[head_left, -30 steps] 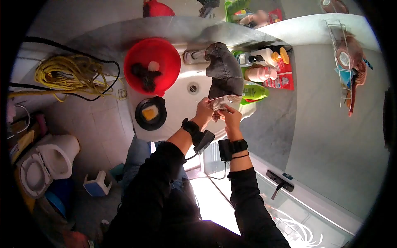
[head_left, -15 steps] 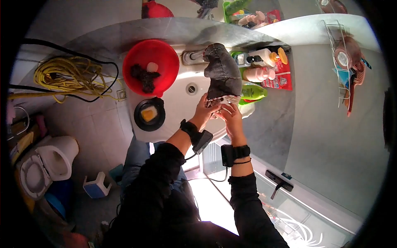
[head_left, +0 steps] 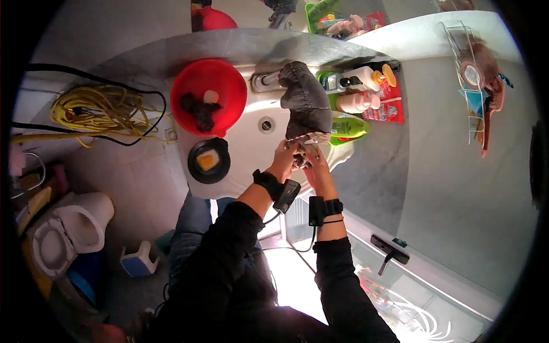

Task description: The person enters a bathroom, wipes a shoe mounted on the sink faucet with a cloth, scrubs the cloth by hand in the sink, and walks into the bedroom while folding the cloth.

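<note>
A dark grey cloth item (head_left: pixel 307 106) with a stitched seam and a paler edge lies over the right part of the white sink (head_left: pixel 260 151), beside the faucet (head_left: pixel 266 82). My left hand (head_left: pixel 283 162) has its fingers closed on the item's near, pale end. On the other side of that end, my right hand (head_left: pixel 317 169) also grips it, close to the left one. Bunched fabric shows between the two hands. The fingertips are partly hidden by the cloth. The drain (head_left: pixel 266 125) is visible left of the item.
A red basin (head_left: pixel 231 94) holding dark cloth and a black dish (head_left: pixel 194 166) with a yellow and white block stand at the left. Bottles (head_left: pixel 350 127) and a red packet (head_left: pixel 393 106) line the right side. Yellow rope (head_left: pixel 94 108) lies far left.
My hands have closed in around the item's near end, and the fabric there is more bunched. My right hand's fingers have shifted on it. The view has moved slightly.
</note>
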{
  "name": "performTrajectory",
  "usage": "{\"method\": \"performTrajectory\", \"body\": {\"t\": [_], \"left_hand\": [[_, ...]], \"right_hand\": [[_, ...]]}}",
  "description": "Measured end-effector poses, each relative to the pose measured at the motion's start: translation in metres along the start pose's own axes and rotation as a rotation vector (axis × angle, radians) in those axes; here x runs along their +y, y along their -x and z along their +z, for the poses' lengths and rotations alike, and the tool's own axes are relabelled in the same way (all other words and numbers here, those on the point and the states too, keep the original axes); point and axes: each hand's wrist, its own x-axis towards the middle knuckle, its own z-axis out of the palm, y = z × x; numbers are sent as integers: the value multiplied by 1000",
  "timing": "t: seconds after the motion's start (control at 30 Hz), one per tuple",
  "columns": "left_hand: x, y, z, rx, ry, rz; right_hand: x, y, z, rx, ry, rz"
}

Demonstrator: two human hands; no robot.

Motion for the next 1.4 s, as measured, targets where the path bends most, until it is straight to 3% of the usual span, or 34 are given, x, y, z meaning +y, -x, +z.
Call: {"method": "performTrajectory", "body": {"t": [0.1, 0.13, 0.23, 0.3, 0.37, 0.5, 0.53, 0.77, 1.03, 1.4], "left_hand": [[3, 4, 6, -7, -152, 35], [13, 7, 5, -134, -235, 15], [27, 22, 19, -52, -422, 2], [20, 11, 13, -56, -387, 12], [24, 11, 15, -164, -209, -104], [13, 4, 15, -130, -173, -7], [16, 3, 12, -274, -183, 26], [15, 10, 7, -202, -208, 24], [21, 14, 13, 15, -363, 93], [22, 10, 8, 28, -284, 24]], "right_hand": [[0, -2, -4, -82, 27, -10], [0, -3, -5, -102, 46, -22], [-4, -1, -10, -159, 137, -39], [-4, -3, -12, -196, 209, -45], [0, -7, -17, -206, 388, -59], [7, -3, -20, -205, 402, -60], [5, -2, -18, -224, 449, -82], [-4, -8, -23, -236, 927, -314], [1, -18, -26, -60, 763, -207], [4, -16, -25, 126, 540, -58]]}}
